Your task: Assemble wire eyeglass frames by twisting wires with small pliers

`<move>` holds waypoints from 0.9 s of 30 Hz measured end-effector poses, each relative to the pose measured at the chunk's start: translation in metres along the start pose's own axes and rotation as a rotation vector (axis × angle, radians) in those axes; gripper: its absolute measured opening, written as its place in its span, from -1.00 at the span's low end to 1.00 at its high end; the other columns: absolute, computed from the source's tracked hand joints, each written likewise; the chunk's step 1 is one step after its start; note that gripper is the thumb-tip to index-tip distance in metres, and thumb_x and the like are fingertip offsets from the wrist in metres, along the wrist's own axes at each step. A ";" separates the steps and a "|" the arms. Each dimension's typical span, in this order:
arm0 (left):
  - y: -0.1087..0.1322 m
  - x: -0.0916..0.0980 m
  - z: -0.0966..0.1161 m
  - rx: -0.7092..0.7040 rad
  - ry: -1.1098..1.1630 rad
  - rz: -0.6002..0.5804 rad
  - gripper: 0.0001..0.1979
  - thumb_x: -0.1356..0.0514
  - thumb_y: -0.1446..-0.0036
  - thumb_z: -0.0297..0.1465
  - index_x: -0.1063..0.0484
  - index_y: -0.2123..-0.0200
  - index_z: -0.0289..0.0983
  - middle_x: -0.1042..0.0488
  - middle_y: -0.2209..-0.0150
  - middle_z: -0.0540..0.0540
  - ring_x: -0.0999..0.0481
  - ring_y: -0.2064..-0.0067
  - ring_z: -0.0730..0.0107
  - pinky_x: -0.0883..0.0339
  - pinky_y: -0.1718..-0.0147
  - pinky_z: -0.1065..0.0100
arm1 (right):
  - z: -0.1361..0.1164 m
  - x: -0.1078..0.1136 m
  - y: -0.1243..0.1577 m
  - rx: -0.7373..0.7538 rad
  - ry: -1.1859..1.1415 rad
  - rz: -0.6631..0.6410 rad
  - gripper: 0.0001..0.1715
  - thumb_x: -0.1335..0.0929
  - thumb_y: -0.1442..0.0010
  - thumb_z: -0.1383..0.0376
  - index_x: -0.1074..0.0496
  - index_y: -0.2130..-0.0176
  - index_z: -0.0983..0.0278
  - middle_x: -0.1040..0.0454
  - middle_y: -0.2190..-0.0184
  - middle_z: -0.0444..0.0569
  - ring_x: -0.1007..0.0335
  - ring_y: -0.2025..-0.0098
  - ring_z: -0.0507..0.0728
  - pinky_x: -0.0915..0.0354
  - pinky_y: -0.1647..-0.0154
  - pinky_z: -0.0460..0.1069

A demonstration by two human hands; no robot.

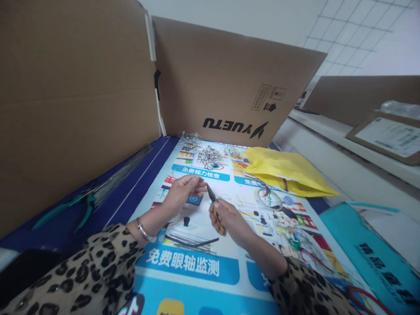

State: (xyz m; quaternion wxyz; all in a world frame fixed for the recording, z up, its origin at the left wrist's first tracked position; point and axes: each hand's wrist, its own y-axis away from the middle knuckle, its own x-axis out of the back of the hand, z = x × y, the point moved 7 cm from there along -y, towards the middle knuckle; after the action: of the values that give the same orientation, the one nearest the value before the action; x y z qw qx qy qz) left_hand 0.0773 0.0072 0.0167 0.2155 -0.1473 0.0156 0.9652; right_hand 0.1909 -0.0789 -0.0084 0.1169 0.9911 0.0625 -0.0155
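Observation:
My right hand point(228, 218) is closed around the yellow handles of a pair of pliers point(211, 192), whose dark pointed jaws aim up and left. Just left of the jaw tips, my left hand point(182, 192) has its thumb and forefinger pinched together. Whatever sits in that pinch is too small to make out. Both hands are above a printed poster sheet point(226, 273). Below them on the sheet is a group of thin dark and pale strips point(193, 243).
Cardboard panels point(210, 74) stand behind and to the left. Teal-handled pliers point(87, 210) lie by a bundle of thin wires point(121, 173). Tangled wire pieces point(210, 155) are at the back. On the right are a yellow bag point(288, 168), a wire coil point(269, 199) and a teal box point(370, 245).

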 end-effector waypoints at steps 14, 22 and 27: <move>0.011 -0.011 0.007 -0.098 -0.032 0.059 -0.70 -0.17 -0.04 -0.20 -0.46 0.30 -0.32 -0.51 0.21 -0.18 -0.51 0.16 0.23 -0.40 0.18 0.26 | -0.001 -0.013 0.004 -0.019 -0.022 -0.083 -0.62 -0.21 -0.13 -0.01 -0.24 0.34 0.26 -0.29 0.59 -0.19 -0.21 0.65 -0.06 -0.07 0.73 -0.18; 0.010 -0.010 0.008 -0.131 -0.088 0.049 -0.70 -0.14 -0.07 -0.20 -0.47 0.27 -0.32 -0.50 0.21 -0.19 -0.50 0.15 0.23 -0.39 0.18 0.26 | 0.001 -0.011 0.003 -0.029 -0.040 -0.057 -0.61 -0.20 -0.14 -0.02 -0.24 0.36 0.26 -0.27 0.62 -0.21 -0.18 0.67 -0.07 -0.04 0.75 -0.18; 0.010 -0.010 0.010 -0.151 -0.130 0.052 -0.70 -0.13 -0.07 -0.20 -0.48 0.27 -0.31 -0.51 0.22 -0.18 -0.50 0.16 0.25 -0.39 0.18 0.27 | 0.000 -0.011 0.003 -0.020 -0.044 -0.057 -0.62 -0.20 -0.14 -0.01 -0.25 0.36 0.26 -0.27 0.62 -0.21 -0.18 0.67 -0.07 -0.03 0.75 -0.18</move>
State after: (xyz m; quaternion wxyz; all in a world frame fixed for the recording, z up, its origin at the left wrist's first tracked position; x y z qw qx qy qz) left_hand 0.0787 -0.0053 0.0283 0.1791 -0.0996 -0.0674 0.9765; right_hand 0.1807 -0.0833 -0.0075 0.1276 0.9871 0.0882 -0.0401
